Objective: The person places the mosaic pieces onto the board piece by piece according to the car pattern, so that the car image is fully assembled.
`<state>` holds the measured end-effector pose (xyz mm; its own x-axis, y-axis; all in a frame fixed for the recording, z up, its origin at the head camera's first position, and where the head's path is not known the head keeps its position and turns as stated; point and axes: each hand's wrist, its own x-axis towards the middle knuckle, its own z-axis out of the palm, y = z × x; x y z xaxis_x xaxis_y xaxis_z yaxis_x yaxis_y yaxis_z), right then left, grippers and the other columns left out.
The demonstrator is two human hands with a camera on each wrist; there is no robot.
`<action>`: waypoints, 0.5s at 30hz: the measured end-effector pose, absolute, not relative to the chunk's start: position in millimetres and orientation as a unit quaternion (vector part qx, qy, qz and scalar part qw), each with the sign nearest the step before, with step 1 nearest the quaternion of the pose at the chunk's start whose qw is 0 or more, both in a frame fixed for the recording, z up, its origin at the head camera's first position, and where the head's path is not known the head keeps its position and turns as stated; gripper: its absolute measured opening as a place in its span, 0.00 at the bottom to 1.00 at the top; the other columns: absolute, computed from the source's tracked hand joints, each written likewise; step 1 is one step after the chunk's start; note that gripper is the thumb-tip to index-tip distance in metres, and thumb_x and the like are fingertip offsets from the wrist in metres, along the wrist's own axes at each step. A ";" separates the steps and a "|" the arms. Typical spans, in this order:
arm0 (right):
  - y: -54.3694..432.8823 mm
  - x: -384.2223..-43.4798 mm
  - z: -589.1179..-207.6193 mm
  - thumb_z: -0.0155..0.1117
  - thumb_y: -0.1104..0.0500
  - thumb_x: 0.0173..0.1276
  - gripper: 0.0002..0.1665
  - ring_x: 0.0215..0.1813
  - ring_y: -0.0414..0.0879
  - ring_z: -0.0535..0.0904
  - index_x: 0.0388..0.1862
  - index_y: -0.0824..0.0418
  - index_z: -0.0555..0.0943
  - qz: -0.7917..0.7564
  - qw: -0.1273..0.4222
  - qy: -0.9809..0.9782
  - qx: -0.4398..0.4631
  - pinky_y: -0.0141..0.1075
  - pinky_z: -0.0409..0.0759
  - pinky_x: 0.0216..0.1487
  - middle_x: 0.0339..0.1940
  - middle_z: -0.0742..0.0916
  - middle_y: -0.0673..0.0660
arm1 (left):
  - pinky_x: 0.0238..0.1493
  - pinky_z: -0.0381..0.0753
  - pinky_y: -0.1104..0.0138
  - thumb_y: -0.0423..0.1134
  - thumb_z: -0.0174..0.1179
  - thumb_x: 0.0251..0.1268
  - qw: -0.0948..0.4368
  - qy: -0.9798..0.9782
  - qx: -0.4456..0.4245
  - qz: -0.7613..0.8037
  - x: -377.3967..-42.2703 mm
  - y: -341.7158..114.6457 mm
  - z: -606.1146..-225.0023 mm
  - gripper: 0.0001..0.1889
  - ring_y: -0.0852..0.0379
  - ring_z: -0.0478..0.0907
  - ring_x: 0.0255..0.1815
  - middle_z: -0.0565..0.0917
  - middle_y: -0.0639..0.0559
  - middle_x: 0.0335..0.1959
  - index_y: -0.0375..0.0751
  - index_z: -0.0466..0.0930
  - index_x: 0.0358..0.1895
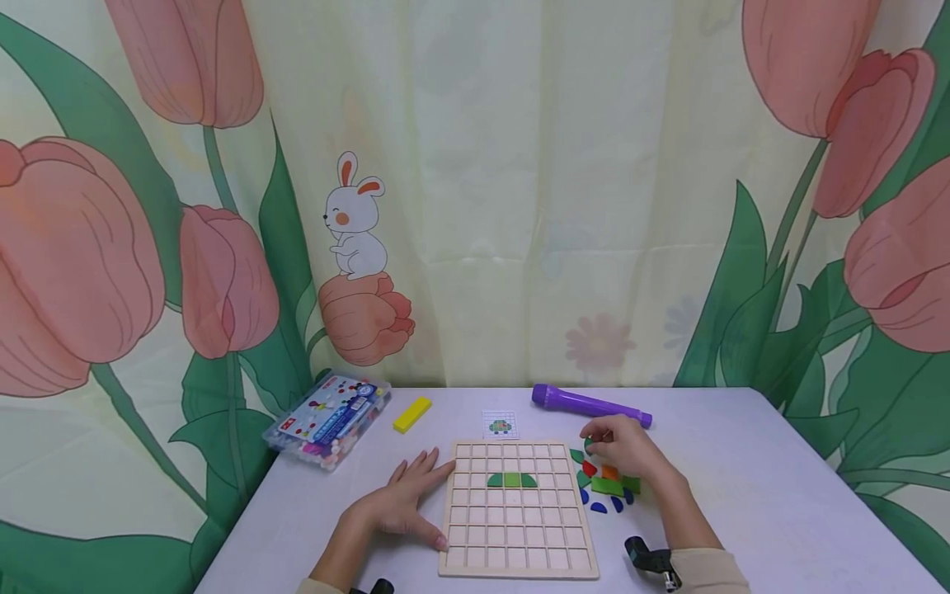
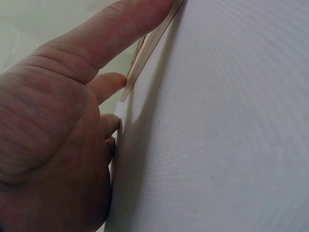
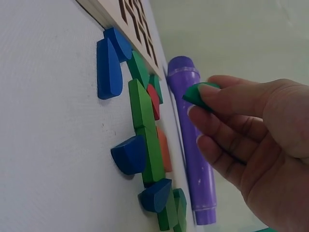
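A wooden grid board (image 1: 517,528) lies flat on the table; in its upper rows a light green square sits between two dark green quarter-round blocks (image 1: 496,480). My left hand (image 1: 404,502) rests at the board's left edge, fingers spread, thumb at the lower left side. Over the loose blocks on the right, my right hand (image 1: 619,445) pinches a dark green block with a curved edge (image 3: 195,94) between thumb and fingers. Beneath it lie light green blocks (image 3: 141,104), blue half-round blocks (image 3: 109,70), a red block (image 3: 153,101) and an orange block (image 3: 164,150).
A purple microphone-shaped tube (image 1: 590,403) lies behind the right hand. Beyond the board is a small printed picture card (image 1: 500,425). Farther left are a yellow bar (image 1: 411,415) and a clear plastic case (image 1: 330,419) with a printed label. A tulip-patterned curtain (image 1: 482,206) hangs behind the table.
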<state>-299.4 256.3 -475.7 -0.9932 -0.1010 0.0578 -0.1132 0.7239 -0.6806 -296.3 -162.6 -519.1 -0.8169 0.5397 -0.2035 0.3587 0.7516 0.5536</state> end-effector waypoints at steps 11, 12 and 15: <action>234.0 -300.5 -471.9 0.73 0.65 0.68 0.08 0.39 0.46 0.81 0.44 0.58 0.87 0.413 0.010 -0.907 0.080 0.35 0.85 0.39 0.38 0.87 0.51 | 0.83 0.32 0.36 0.71 0.78 0.39 0.179 0.918 0.244 0.254 -296.1 -163.3 -518.2 0.63 0.39 0.36 0.88 0.46 0.44 0.88 0.64 0.56 0.84; 231.3 -300.3 -471.6 0.73 0.64 0.68 0.07 0.39 0.46 0.81 0.43 0.57 0.87 0.417 0.009 -0.905 0.081 0.35 0.85 0.39 0.38 0.87 0.51 | 0.83 0.32 0.35 0.71 0.78 0.40 0.180 0.918 0.244 0.254 -295.9 -163.2 -518.1 0.63 0.39 0.36 0.88 0.46 0.44 0.88 0.64 0.56 0.83; 224.5 -298.5 -470.6 0.73 0.64 0.68 0.07 0.39 0.46 0.81 0.42 0.56 0.86 0.426 0.007 -0.900 0.091 0.34 0.85 0.38 0.39 0.87 0.52 | 0.83 0.32 0.35 0.71 0.78 0.40 0.180 0.918 0.245 0.254 -294.9 -162.6 -516.7 0.63 0.39 0.36 0.88 0.46 0.44 0.88 0.64 0.56 0.83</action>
